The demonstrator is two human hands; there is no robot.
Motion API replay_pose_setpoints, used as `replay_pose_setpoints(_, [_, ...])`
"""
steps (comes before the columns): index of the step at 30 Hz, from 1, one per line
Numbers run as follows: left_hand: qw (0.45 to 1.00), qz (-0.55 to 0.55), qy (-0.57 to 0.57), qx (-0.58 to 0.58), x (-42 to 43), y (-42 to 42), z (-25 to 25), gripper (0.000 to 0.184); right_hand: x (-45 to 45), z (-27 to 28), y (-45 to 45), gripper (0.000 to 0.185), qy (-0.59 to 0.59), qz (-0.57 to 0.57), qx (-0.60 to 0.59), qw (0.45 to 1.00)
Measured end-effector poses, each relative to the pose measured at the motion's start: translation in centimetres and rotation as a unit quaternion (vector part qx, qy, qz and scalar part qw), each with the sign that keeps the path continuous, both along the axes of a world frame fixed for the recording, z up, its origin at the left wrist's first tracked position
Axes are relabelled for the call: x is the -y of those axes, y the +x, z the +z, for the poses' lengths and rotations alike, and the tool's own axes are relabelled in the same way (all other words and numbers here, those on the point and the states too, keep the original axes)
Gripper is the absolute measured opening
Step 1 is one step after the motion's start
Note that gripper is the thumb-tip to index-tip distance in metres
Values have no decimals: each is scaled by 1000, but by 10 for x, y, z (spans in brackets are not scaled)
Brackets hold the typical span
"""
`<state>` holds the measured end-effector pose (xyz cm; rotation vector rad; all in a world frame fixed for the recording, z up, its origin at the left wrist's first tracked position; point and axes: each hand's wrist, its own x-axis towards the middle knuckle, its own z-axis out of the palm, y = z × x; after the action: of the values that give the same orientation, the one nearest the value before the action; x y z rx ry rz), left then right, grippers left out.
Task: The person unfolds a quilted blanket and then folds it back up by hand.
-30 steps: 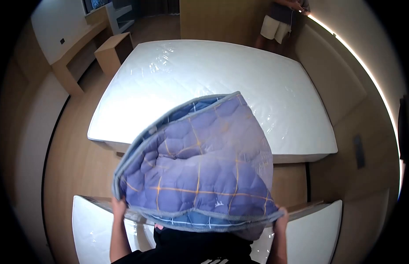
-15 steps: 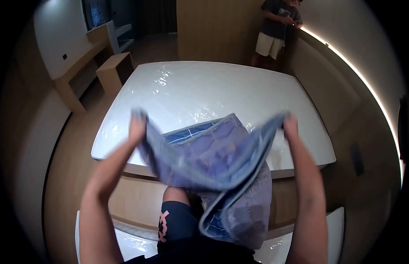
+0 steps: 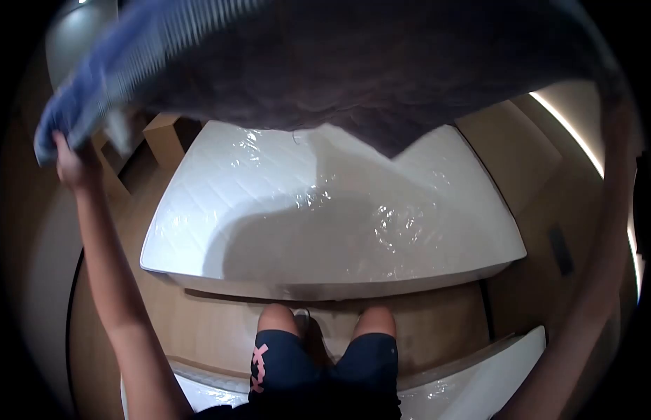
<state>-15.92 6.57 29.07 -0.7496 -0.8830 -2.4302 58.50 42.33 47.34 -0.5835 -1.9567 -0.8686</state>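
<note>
A quilted blanket [image 3: 325, 63] is spread in the air across the top of the view, its underside dark and its striped edge blurred. My left hand [image 3: 77, 161], raised at the far left, is closed on one bluish corner of it. At the far right my right hand [image 3: 613, 105] is up at the blanket's other side, dim and partly lost in shadow, with the fabric's edge at it. Below the blanket lies a white mattress [image 3: 269, 231] in shiny clear plastic, with a shadow across it.
A second plastic-covered mattress [image 3: 451, 392] is behind my legs at the bottom. Wooden floor [image 3: 220, 322] runs between the two mattresses. A wooden stool [image 3: 164, 143] stands at the back left. A lit strip [image 3: 574, 133] follows the right wall.
Both my hands have swung up and apart, lifting the blanket off the mattress and opening it out overhead. The person at the back is now hidden behind it.
</note>
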Motion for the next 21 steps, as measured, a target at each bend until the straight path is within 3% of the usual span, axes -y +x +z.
replay_pose_setpoints(2, [984,-143,-22,107,32,9,-115,48,17,-107,14,25,-216,128,-58,966])
replay_pose_setpoints(4, [947,-212,-75,228,66,43,-239,48,33,-222,22,24,-326,155,-59,931])
replay_pose_setpoints(5, [939,-211,-123,243,72,77,-294,49,65,-282,3,9,-299,98,-36,949])
replay_pose_setpoints(6, [922,-224,-170,264,80,105,-353,53,77,-343,10,5,-355,53,-51,932])
replay_pose_setpoints(7, [887,-211,-202,358,85,139,-393,57,87,-396,20,10,-372,14,-22,928])
replay_pose_setpoints(9, [844,-227,-221,432,105,187,-469,57,115,-513,47,7,-363,-14,-23,931])
replay_pose_setpoints(11, [820,-220,-228,477,123,214,-500,55,176,-578,57,14,-448,-50,11,893])
replay_pose_setpoints(13, [795,-234,-194,524,143,217,-518,55,232,-604,56,25,-533,-93,-76,837])
replay_pose_setpoints(16, [763,-213,-262,551,149,208,-519,57,255,-634,69,24,-515,-122,-166,832])
replay_pose_setpoints(21, [811,-254,-234,472,119,169,-499,62,213,-657,86,30,-528,-61,-307,789])
